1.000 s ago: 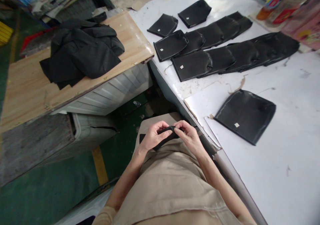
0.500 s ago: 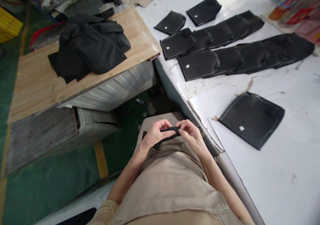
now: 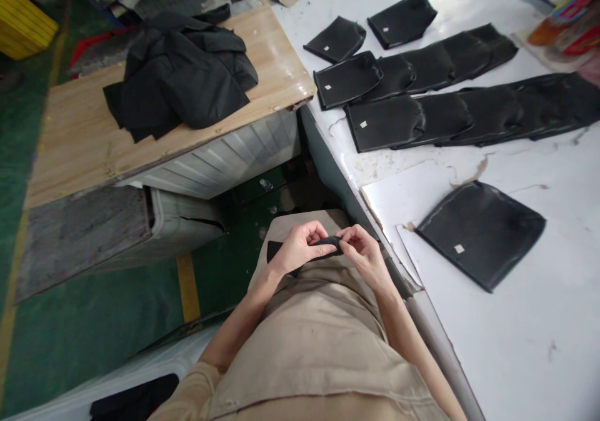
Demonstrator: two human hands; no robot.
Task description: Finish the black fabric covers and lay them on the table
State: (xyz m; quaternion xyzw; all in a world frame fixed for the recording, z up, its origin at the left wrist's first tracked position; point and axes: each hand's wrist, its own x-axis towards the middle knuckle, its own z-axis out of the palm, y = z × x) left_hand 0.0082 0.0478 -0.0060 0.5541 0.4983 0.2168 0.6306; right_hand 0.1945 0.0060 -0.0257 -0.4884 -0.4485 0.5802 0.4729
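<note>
- Nearest, the person's beige cloth garment (image 3: 304, 352) spreads between the two forearms; to its left, a piece of black cloth (image 3: 135, 399) lies on a pale surface.
- The left hand (image 3: 297, 246) has its fingers bent, thumb and fingertips closed together on a narrow, folded strip of black, matte material (image 3: 328, 250).
- The right hand (image 3: 363, 251) pinches the same strip near its right end, thumb against bent fingers, just beside the left hand's fingertips.
- The strip is held over the lap, close to the left edge of the white-topped table (image 3: 525, 352); its flat left end sticks out beyond the left hand.
- On the table, to the right of the hands and apart from them, a single black, flat, four-sided piece with a shiny edge (image 3: 482, 227) bears a small white square sticker (image 3: 459, 248).
- Farther off, similar pieces overlap in a near row (image 3: 387, 124) and a far row (image 3: 429, 68).
- To the left, a crumpled heap of black fabric (image 3: 187, 80) rests on a light wooden board (image 3: 70, 133).
- Beyond the rows, two more black pieces lie separately; a yellow plastic crate (image 3: 25, 24) stands far left.
</note>
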